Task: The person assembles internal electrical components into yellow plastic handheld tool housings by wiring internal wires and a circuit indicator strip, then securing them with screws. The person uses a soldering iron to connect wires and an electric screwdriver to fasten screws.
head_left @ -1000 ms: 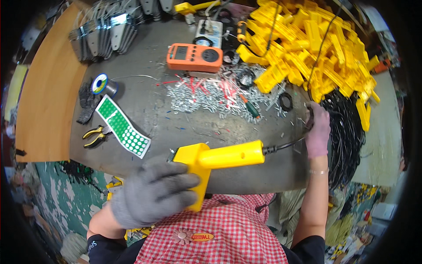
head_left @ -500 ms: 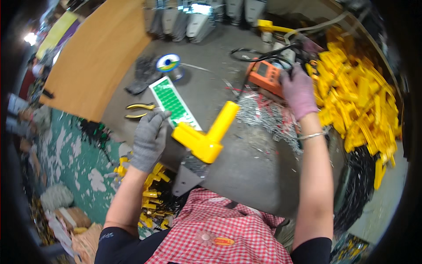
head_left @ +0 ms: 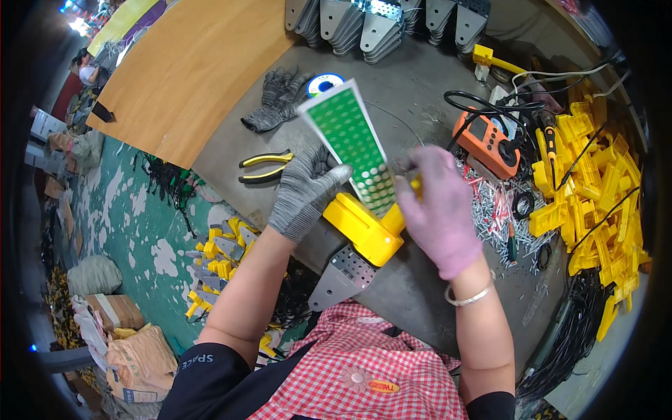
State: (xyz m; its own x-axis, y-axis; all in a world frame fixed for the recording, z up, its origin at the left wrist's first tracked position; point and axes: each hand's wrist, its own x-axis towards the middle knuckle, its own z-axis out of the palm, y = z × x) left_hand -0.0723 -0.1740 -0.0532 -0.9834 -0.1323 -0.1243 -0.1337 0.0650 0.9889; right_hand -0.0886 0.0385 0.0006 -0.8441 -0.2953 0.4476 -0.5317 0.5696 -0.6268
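My left hand [head_left: 302, 194], in a grey knit glove, pinches the left edge of a green sticker sheet [head_left: 344, 129] with a white border and rows of round stickers. The sheet is raised and tilted, its lower end over a yellow plastic part [head_left: 364, 229]. That part lies at the table's near edge, joined to a grey perforated metal plate [head_left: 341, 276]. My right hand [head_left: 448, 213], in a pink glove and slightly blurred, is beside the sheet's lower end, over the yellow part's arm. Its thumb and fingers are apart; I see nothing between them.
Yellow-handled pliers [head_left: 266, 166] and a spare grey glove [head_left: 274, 101] lie left, near a wire spool [head_left: 325, 84]. At right are an orange device [head_left: 486, 145] with cables, loose screws [head_left: 500, 220] and piled yellow parts [head_left: 595, 196]. Stacked grey metal plates [head_left: 381, 31] stand at the back.
My left hand has picked the sticker sheet up off the table. My right hand has come from the orange device toward the yellow part. The view has shifted.
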